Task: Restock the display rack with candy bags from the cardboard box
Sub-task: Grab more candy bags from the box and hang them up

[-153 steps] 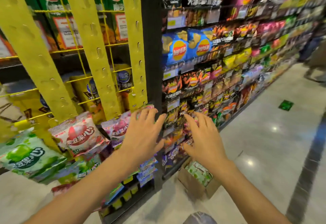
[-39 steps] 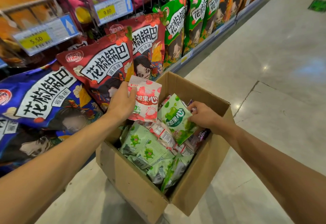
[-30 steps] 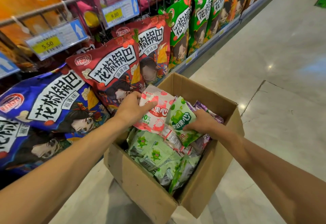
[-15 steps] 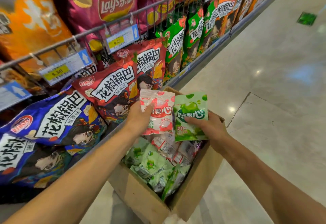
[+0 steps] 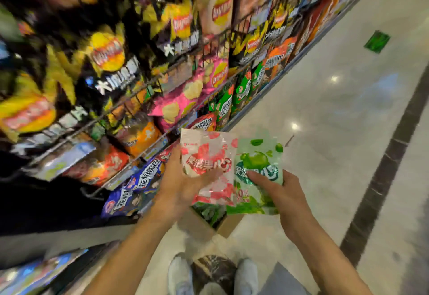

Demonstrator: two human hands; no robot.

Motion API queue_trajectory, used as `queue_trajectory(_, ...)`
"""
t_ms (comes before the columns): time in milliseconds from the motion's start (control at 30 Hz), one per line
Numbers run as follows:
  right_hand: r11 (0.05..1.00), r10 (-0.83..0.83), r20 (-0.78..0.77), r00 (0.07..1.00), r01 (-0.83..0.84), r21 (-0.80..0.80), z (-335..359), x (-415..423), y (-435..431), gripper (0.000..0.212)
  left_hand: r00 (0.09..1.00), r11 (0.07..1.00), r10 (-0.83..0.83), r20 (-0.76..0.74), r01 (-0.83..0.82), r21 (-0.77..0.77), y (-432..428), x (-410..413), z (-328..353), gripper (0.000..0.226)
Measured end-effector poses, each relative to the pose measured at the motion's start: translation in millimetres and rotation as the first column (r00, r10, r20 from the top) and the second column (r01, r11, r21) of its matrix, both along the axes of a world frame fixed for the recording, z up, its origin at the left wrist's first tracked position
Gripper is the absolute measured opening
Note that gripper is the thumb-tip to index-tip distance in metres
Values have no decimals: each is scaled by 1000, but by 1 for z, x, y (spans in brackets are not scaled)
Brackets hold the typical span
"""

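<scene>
My left hand grips a pink-and-white candy bag, held upright in front of me. Right beside it, my right hand holds a green candy bag; the two bags touch edge to edge. Below them the cardboard box stands on the floor, mostly hidden by the bags and my arms, with green bags showing inside it. The view is blurred by motion.
Wire shelves full of snack and crisp bags run along the left. Polished floor stretches to the right, crossed by a dark strip and a green floor sticker. My white shoes show at the bottom.
Both hands have lifted the two candy bags up out of the box, and my view has risen from the box toward the shelves.
</scene>
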State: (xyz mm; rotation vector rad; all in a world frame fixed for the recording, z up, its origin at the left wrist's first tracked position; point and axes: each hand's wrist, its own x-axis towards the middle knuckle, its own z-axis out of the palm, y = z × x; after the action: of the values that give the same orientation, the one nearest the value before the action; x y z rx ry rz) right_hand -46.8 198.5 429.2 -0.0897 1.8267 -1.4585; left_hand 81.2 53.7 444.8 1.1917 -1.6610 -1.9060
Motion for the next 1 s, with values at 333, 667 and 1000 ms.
queue_trajectory(333,986,93,-93,991,-105,-130,289,53,-3,16,998,985,41,-37,-47,-168,16,81,279,53)
queue_trajectory(667,892,319,-214,923,-369,-263,381,83,-10,19,952,915,291,-96,-306,-262,43,147,368,42)
queue_trajectory(1000,729,540,-285,792,-610,-312,417,167,-21,26,814,761,561,-148,-578,-294,90,249,403,58)
